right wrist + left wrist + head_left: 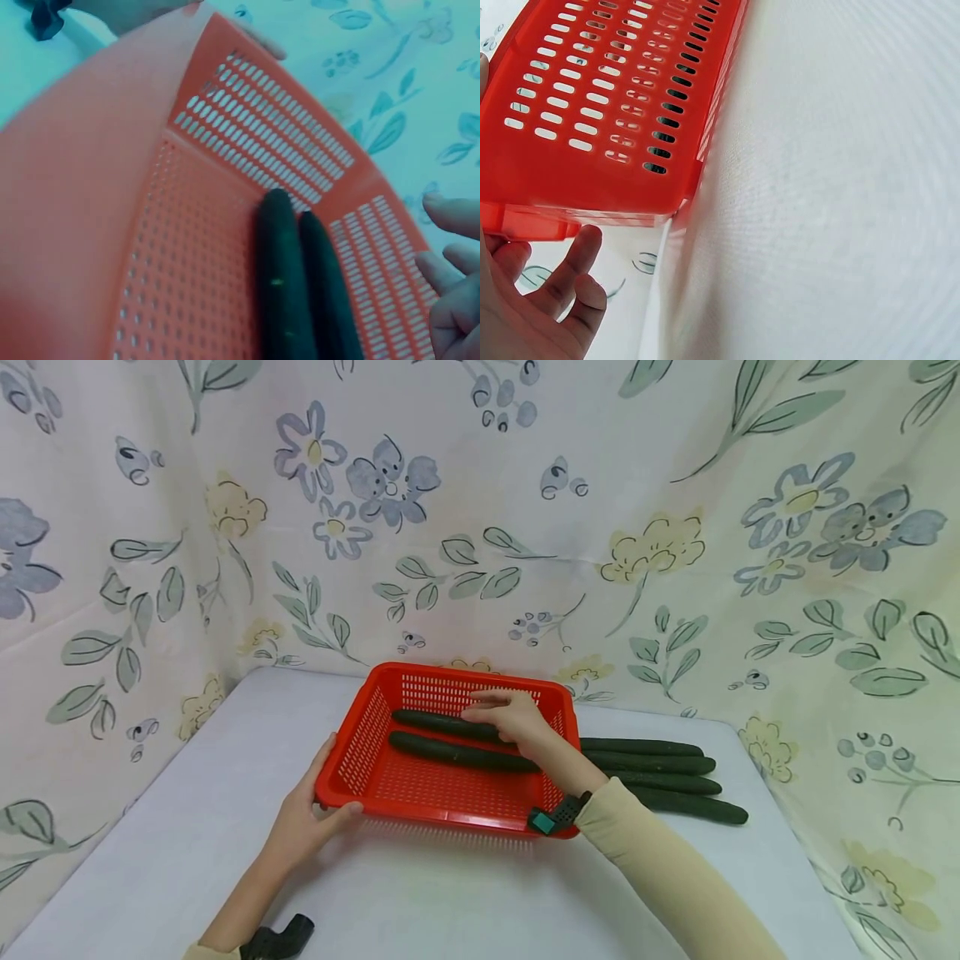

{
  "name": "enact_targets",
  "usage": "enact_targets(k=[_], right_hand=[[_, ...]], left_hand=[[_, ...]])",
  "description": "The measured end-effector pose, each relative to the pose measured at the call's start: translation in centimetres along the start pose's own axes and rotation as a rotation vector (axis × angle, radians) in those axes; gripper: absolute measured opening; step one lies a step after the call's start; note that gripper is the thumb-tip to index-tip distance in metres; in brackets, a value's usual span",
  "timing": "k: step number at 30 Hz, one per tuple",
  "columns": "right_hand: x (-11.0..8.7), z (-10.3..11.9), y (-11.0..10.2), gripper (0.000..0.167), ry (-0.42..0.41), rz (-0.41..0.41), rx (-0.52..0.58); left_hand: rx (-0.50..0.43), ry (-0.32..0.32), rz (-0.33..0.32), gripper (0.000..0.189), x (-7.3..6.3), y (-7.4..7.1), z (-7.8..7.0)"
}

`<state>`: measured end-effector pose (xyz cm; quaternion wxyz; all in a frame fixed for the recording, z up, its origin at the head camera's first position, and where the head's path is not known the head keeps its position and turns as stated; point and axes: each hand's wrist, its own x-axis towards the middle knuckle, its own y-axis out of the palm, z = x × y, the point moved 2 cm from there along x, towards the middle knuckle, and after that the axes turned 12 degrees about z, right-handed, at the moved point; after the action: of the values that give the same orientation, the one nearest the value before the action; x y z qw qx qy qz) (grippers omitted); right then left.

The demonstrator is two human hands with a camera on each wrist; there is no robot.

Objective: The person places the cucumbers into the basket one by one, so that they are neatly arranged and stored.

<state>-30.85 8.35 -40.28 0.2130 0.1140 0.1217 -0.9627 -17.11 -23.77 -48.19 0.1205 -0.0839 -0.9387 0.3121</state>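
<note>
A red plastic basket [450, 822] with slotted walls stands on the white table. Two dark green cucumbers, a near one [450, 753] and a far one [427, 720], lie side by side in it toward its back wall. My left hand [300, 822] grips the basket's left front corner, thumb on the front rim and fingers along the left side. My right hand [510, 714] hovers over the right part of the basket with loosely bent fingers and nothing in them. In the right wrist view its fingers [457, 289] are apart from the cucumbers.
Several more cucumbers [660, 764] lie in a row on the table [420, 902] just right of the basket, their left ends hidden behind the basket and right arm. A flower-printed curtain [465, 527] hangs behind the table and along its sides.
</note>
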Motion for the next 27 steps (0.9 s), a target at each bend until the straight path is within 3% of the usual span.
enact_targets(k=[12,27], right_hand=[[-3.7,0.0,-3.0,0.058,-0.081,-0.047,-0.055],[-9.4,-3.2,-7.7,0.061,-0.127,-0.169,-0.095]], left_hand=[[-0.003,-0.002,-0.003,0.108,-0.1,0.0,-0.2],[0.004,0.012,-0.015,0.108,0.1,0.1,0.1]])
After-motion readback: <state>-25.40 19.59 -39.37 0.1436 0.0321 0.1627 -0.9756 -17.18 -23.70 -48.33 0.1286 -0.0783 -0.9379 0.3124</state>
